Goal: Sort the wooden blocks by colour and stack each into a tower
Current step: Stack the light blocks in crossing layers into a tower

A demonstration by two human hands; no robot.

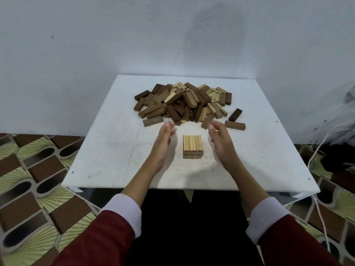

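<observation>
Left hand and right hand face each other, palms inward, fingers relaxed, each grip empty.

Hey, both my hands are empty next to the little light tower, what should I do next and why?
Probably reach your right hand into the mixed pile for another light block: the light tower is only a few layers high and many pale blocks lie unsorted.

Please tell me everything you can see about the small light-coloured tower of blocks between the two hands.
The light tower is pale, grained wood: three blocks side by side on top, with about two more layers under them. It stands upright and square on the white table, nearer than the mixed pile. Neither hand touches it.
</observation>
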